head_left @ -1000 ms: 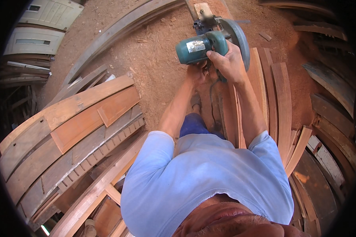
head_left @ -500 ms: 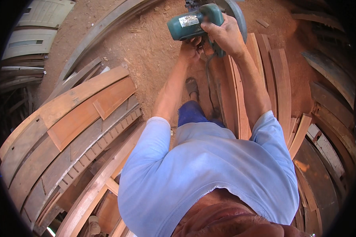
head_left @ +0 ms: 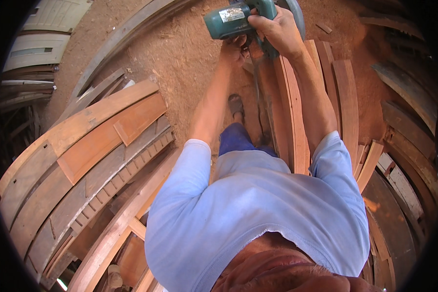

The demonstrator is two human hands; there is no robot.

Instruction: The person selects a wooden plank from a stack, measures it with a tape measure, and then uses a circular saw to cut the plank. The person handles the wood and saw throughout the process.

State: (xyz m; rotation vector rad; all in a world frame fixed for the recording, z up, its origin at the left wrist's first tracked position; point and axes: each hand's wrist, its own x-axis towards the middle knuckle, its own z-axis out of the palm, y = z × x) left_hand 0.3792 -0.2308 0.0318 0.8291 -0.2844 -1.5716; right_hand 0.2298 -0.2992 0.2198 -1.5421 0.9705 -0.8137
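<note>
A green circular saw (head_left: 225,24) is at the top of the view, over the far end of several long reddish boards (head_left: 295,114). My right hand (head_left: 283,33) is wrapped round its handle, the thumb lying across the top. Part of the saw's round grey guard (head_left: 298,19) shows beyond that hand. Below the motor housing, my left hand (head_left: 233,51) has its fingers curled; the saw covers part of them, and I cannot make out what they grip. A dark cord (head_left: 259,104) hangs from the saw towards my legs.
Stacked planks and a panelled wooden piece (head_left: 114,138) lie to my left. Pale doors (head_left: 36,51) lean at the far left. More old timber (head_left: 406,95) lines the right side. My sandalled foot (head_left: 236,106) stands on the brown dirt floor (head_left: 185,58) beside the boards.
The saw and both hands have moved slightly farther away along the boards, towards the top of the view. My right hand keeps its grip on the handle.
</note>
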